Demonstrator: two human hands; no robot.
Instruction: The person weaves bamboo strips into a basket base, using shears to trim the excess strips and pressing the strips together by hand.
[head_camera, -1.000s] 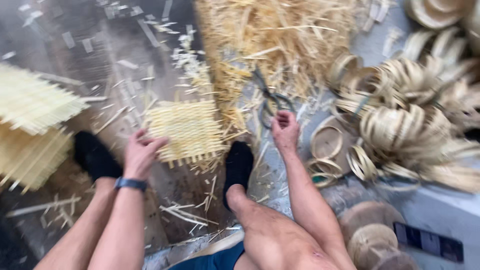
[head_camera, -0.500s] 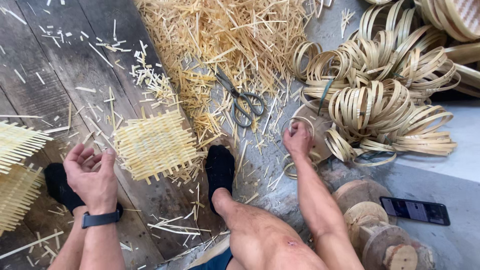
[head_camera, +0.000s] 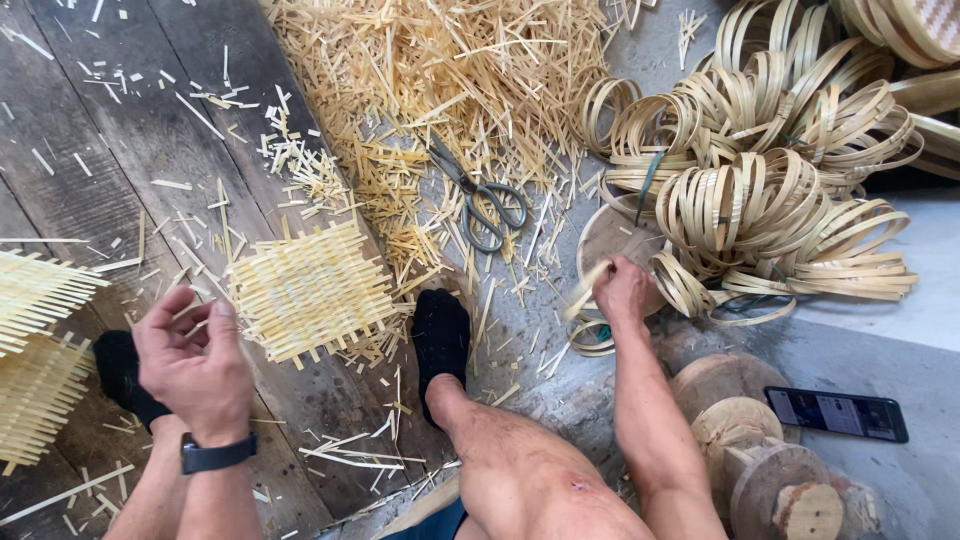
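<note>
My right hand (head_camera: 622, 290) is closed around a bamboo ring (head_camera: 610, 262) at the near edge of a heap of bamboo hoops (head_camera: 770, 190). My left hand (head_camera: 190, 355) hovers raised above the wooden floor, fingers loosely curled, holding nothing; a dark watch sits on its wrist. A square woven bamboo mat (head_camera: 310, 290) lies between my feet in black socks (head_camera: 440, 335). Scissors (head_camera: 480, 200) rest on the strip pile beyond the mat.
A big pile of bamboo strips and offcuts (head_camera: 440, 90) covers the floor ahead. More woven mats (head_camera: 35, 350) lie at the left edge. Round wooden blocks (head_camera: 750, 430) and a phone (head_camera: 838, 413) sit at the right, on grey concrete.
My right hand moved from near the scissors to the hoop heap and took hold of a ring. My left hand lifted off the woven mat and drew back left.
</note>
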